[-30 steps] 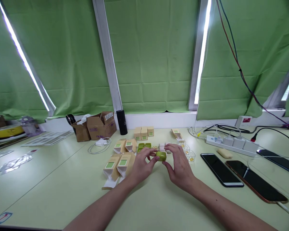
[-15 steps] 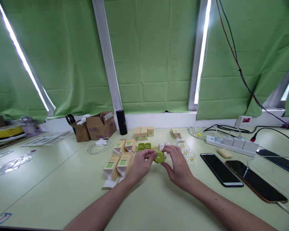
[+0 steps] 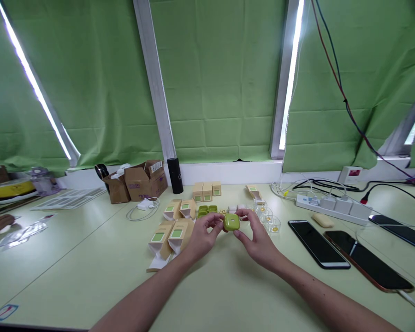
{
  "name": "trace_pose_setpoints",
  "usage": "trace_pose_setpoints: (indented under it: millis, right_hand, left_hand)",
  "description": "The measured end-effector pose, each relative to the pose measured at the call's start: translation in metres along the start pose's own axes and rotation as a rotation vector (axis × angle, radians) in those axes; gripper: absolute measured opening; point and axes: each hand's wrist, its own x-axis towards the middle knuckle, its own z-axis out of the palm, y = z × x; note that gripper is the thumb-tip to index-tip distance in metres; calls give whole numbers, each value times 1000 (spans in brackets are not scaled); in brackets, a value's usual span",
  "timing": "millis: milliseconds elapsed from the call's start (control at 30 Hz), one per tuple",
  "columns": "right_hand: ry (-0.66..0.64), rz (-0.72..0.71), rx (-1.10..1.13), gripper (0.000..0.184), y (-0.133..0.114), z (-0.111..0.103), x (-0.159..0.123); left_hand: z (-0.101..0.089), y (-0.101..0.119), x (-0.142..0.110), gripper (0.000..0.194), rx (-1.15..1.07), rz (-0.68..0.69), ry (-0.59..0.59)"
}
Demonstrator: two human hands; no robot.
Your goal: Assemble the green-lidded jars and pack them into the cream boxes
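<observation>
A small glossy green rounded-square case [image 3: 231, 222] is held up over the table between my hands. My left hand [image 3: 205, 233] pinches its left side between thumb and fingers. At its right side, my right hand [image 3: 257, 237] has the thumb and fingertips at the lower and upper corners, closed around that edge. Just behind stand several open green square containers [image 3: 207, 210] and small white pieces [image 3: 237, 208]. Several clear cups with yellow bits [image 3: 271, 223] sit beyond my right hand. Kraft boxes with green labels [image 3: 180, 233] lie by my left hand.
More kraft boxes [image 3: 206, 191] stand farther back. Phones [image 3: 318, 244] and a power strip [image 3: 332, 207] with cables lie to the right. Cardboard cartons [image 3: 147, 180], a black bottle [image 3: 174, 176] and a white charger [image 3: 145, 204] are back left. Another person's hand [image 3: 0, 224] is at far left.
The green case has turned slightly and shifted a little right, showing its broad glossy face. A white piece beside it is no longer visible. Another person's hand has come in at far left.
</observation>
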Motion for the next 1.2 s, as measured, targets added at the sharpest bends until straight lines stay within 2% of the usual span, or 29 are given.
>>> trace_pose_setpoints:
  millis: [133, 433, 533, 667, 800, 933, 1033, 1133, 1200]
  right_hand:
    - [-41, 91, 147, 33, -1, -2, 0]
    - [-101, 166, 490, 42, 1, -1, 4]
    - [-97, 200, 518, 46, -2, -1, 5]
    - [-96, 209, 498, 46, -1, 1, 4]
    - [-108, 213, 442, 45, 8, 6, 2]
    - [-108, 194, 324, 42, 9, 10, 2]
    - [-94, 179, 257, 41, 5, 9, 2]
    - [-31, 208, 200, 41, 3, 6, 4]
    - [11, 174, 91, 36, 6, 3, 6]
  left_hand:
    - [-1, -2, 0, 19, 55, 31, -10]
    - [-1, -4, -1, 6, 258, 115, -7]
    - [0, -2, -1, 20, 319, 171, 41]
    - [-1, 1, -3, 47, 368, 266, 44]
    - [-1, 0, -4, 60, 432, 334, -15]
    - [1, -1, -6, 54, 454, 358, -97]
    - [2, 0, -6, 47, 390, 331, -137]
    - [2, -2, -3, 45, 251, 235, -60]
    - [0, -7, 1, 43, 110, 137, 25]
